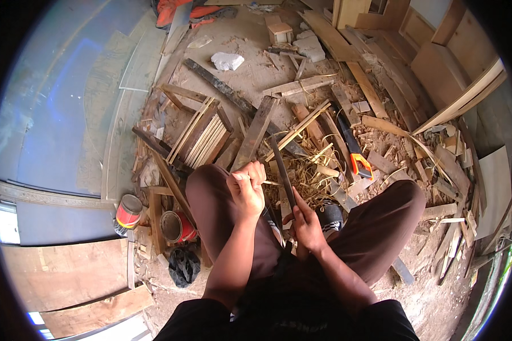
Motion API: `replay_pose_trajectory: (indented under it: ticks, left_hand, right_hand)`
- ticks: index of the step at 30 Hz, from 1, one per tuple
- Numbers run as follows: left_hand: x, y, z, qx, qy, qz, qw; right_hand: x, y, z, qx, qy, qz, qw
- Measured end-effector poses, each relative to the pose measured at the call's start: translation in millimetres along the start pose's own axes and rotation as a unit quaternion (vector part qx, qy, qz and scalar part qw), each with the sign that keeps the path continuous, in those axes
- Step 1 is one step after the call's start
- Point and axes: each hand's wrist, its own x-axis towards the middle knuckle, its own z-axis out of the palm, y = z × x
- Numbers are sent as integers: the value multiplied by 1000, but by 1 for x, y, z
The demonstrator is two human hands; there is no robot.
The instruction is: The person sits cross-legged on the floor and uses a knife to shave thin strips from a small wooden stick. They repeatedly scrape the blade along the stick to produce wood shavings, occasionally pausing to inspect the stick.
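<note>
Seated on the ground with bent knees, I hold my left hand (246, 188) closed in front of my left knee. A short end of a thin pale wood strip (271, 183) sticks out of its right side; the rest is hidden in the fist. My right hand (306, 226) is wrapped round the lower end of a long dark knife (282, 167), whose blade points up and away from me. The strip's end lies close to the blade; whether they touch I cannot tell. Curly pale shavings (310, 179) lie heaped beyond and right of the knife.
A handsaw (360, 164) with an orange handle lies right of the shavings. Pale slats (209, 139) rest on a wooden frame at left. Two paint cans (129, 210) and a black plastic bag (184, 267) stand near my left leg. Planks (253, 133) and a white lump (227, 61) lie ahead.
</note>
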Motion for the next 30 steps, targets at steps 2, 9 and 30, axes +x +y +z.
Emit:
replay_pose_trajectory:
  ticks: [2,9,30]
  left_hand:
    - [1,-4,-2,-9,-3,1,1000]
    - [-6,-6,-3,-46,16,-9,999]
    - [2,-19,-2,-76,16,-35,996]
  right_hand:
    - [0,3,2,-44,-5,-22,999]
    - [0,2,11,-128,-20,-90,987]
    - [5,-21,11,-83,-16,-64,994]
